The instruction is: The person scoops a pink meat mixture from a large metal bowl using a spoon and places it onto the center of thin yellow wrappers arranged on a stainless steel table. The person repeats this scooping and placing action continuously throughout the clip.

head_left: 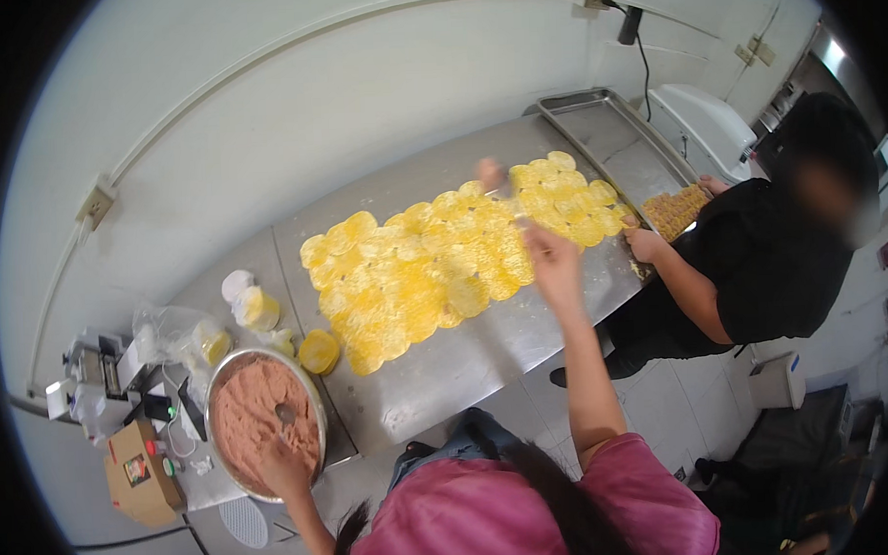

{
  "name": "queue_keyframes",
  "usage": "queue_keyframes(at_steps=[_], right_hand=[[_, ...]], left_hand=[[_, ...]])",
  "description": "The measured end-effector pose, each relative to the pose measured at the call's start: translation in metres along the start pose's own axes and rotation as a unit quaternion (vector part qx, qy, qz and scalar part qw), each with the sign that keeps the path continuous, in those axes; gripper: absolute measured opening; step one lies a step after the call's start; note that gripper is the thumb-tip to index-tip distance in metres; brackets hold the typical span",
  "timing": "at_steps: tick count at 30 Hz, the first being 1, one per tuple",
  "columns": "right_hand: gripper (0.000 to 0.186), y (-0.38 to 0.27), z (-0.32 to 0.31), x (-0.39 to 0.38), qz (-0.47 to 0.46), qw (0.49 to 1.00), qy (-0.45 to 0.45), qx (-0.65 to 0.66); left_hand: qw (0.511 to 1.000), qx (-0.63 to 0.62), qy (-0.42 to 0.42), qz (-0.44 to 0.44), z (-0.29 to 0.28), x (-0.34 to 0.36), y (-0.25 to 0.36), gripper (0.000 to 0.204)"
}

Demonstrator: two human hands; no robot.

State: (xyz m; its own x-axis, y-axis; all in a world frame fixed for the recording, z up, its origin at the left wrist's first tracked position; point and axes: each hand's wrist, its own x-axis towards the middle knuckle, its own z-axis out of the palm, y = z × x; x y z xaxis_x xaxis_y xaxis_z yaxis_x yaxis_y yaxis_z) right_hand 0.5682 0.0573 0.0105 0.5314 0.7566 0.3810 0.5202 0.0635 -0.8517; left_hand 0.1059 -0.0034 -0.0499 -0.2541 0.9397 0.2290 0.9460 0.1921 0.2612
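My left hand is closed over a large metal bowl of pink minced filling. A spoon reaches from its fingers into the filling. My right hand is raised above the yellow wrappers, closed on the handle of a second spoon. This spoon is smeared by motion, with a pinkish lump at its tip. The thin round wrappers lie overlapped in a wide sheet on the steel table. A small stack of yellow rounds sits beside the bowl.
At right a co-worker in black reaches to the wrappers' edge and a metal tray partly filled with small pieces. Bagged wrappers, a cardboard box and a small machine stand at left.
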Motion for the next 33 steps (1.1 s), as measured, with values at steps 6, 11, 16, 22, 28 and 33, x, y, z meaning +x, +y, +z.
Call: queue_keyframes(at_steps=[6, 11, 16, 22, 28, 33], right_hand=[[0.033, 0.064, -0.106, 0.038, -0.025, 0.898, 0.252, -0.36], [0.029, 0.218, -0.114, 0.052, 0.13, 0.844, 0.146, -0.5], [0.03, 0.169, -0.099, 0.05, 0.096, 0.863, 0.205, -0.452], [0.024, 0.129, -0.075, 0.062, 0.004, 0.92, 0.22, -0.325], [0.02, 0.097, -0.034, 0.055, -0.016, 0.962, 0.212, -0.172], [0.02, 0.08, -0.017, 0.048, 0.071, 0.967, 0.143, -0.197]], left_hand=[[0.997, 0.046, 0.055, 0.004, -0.009, -0.003, -0.003, 0.021], [0.999, 0.048, 0.026, 0.003, -0.013, 0.003, -0.014, 0.022], [0.998, 0.051, 0.042, -0.01, -0.024, -0.004, -0.011, 0.024], [0.997, 0.053, 0.047, -0.027, -0.022, -0.013, -0.023, 0.027], [0.997, -0.009, 0.066, -0.045, -0.023, -0.022, -0.046, 0.028], [0.995, -0.033, 0.068, -0.067, -0.03, -0.028, -0.046, 0.031]])
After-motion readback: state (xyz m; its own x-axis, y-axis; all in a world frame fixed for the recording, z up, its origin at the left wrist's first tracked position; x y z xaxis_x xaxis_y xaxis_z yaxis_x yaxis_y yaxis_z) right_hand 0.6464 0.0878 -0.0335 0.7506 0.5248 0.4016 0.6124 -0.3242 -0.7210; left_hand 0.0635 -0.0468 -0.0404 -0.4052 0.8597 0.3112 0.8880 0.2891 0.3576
